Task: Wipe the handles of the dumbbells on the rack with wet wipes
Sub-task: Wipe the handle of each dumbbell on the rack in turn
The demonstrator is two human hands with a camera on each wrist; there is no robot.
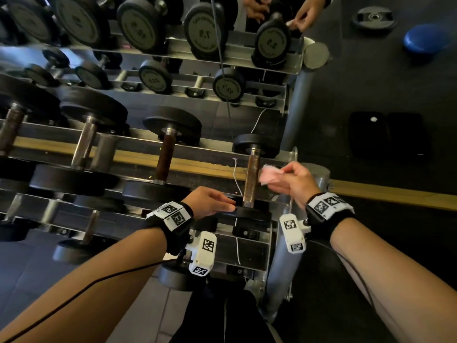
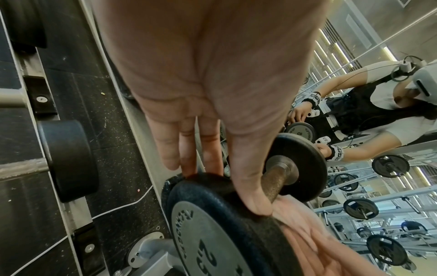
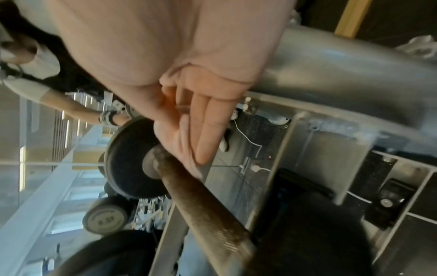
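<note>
The rightmost dumbbell on the rack's near tier has a rusty handle (image 1: pixel 252 179) (image 2: pixel 274 183) (image 3: pixel 205 205) between black plates. My left hand (image 1: pixel 227 205) (image 2: pixel 212 186) rests on the rim of the near plate (image 1: pixel 249 212) (image 2: pixel 212 233), fingers straight and thumb laid over the edge. My right hand (image 1: pixel 274 184) (image 3: pixel 189 145) pinches a crumpled pink wet wipe (image 1: pixel 270 174) (image 2: pixel 307 224) just right of the handle, close to it; contact is unclear.
More dumbbells (image 1: pixel 165 154) fill the rack to the left and the tiers beyond. A mirror behind reflects my hands (image 1: pixel 304 18). The grey rack post (image 1: pixel 296 107) stands at the right. A white cable (image 1: pixel 236 177) hangs by the handle. On the floor lie a weight plate (image 1: pixel 374 17), a blue cushion (image 1: pixel 425 39) and black pads (image 1: pixel 388 134).
</note>
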